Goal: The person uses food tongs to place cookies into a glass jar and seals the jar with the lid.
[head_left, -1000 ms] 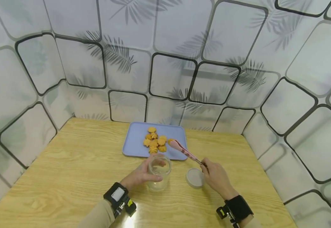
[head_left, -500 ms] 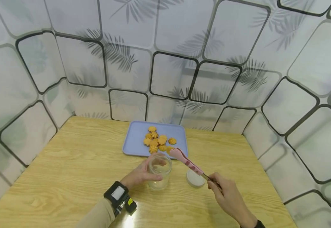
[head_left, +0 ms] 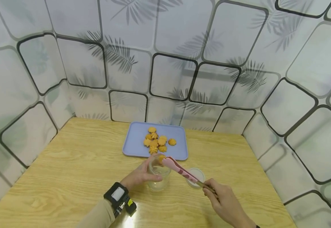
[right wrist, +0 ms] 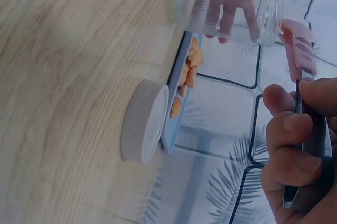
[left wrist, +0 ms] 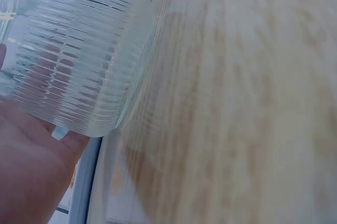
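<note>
My left hand is wrapped around a clear glass jar standing on the table. The ribbed side of the jar fills the upper left of the left wrist view. In my right hand are tongs with pink paw-shaped tips and metal handles. A cookie is pinched in the tong tips, right at the mouth of the jar. In the right wrist view the pink tips of the tongs overlap the jar's rim, and my fingers curl around the handles.
Behind the jar lies a blue tray with several golden cookies on it. A round white lid rests on the wooden table right of the jar, below the tongs. Patterned curtains border the table's back and sides.
The tongs have moved from over the tray's right side leftward and nearer, carrying the cookie to the jar's mouth. My left hand and the jar have stayed put.
</note>
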The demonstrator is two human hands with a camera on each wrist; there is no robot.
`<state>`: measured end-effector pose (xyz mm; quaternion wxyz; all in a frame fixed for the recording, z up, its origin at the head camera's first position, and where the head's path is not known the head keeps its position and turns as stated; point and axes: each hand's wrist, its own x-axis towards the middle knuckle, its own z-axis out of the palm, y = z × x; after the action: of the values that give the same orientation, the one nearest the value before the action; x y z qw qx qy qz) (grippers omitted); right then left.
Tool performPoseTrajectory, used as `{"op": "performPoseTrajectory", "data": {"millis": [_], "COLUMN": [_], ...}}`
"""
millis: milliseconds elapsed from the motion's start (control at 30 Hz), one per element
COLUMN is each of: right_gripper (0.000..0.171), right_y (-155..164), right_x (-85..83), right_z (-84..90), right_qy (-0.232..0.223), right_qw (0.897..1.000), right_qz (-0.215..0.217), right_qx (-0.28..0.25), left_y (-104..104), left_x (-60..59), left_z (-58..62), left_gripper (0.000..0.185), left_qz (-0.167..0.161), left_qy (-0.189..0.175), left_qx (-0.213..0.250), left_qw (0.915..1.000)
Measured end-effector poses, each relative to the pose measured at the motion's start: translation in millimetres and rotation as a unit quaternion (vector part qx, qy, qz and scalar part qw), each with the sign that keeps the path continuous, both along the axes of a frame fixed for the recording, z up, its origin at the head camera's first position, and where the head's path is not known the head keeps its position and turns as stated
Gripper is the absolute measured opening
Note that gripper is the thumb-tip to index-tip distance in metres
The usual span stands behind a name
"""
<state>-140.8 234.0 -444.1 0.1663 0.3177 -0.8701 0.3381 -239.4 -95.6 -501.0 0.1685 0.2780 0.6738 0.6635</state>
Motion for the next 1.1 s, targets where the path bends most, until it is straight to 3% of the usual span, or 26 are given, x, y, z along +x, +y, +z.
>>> {"op": "performPoseTrajectory", "data": {"millis": [200,633,900,1100], "right_gripper": [0.029,0.019,0.019,0.017], "right_y": [-6,-12,-12,-11], "right_x": [0.2,-3.9,-3.8,-2.5], "right_z": [3.5,5.1,5.8,4.3], "right_qy": [0.024,0.004,0.014,-0.004], "right_qw": [0.999,0.999,0.998,0.999], "right_qz": [-0.008,-0.015,-0.01,-0.01], "right_qx": [0.023,0.05,0.053,0.05], "left_y": [0,-3,-1,1], "left_x": [-1.9,-3.7,-5.8,-7.2], "left_z": [-0.9,-4.5,-2.9,-3.0], "left_gripper": [0.083,0.083,0.085,0.088], "left_qz": [0.011,0.004,-0.014,-0.021], "left_qy": [0.01,0.001,0.005,0.012], "left_qx": [-0.015,-0.014,0.007,0.023], "left_qw": [0.9998,0.9999,0.9999,0.9994]}}
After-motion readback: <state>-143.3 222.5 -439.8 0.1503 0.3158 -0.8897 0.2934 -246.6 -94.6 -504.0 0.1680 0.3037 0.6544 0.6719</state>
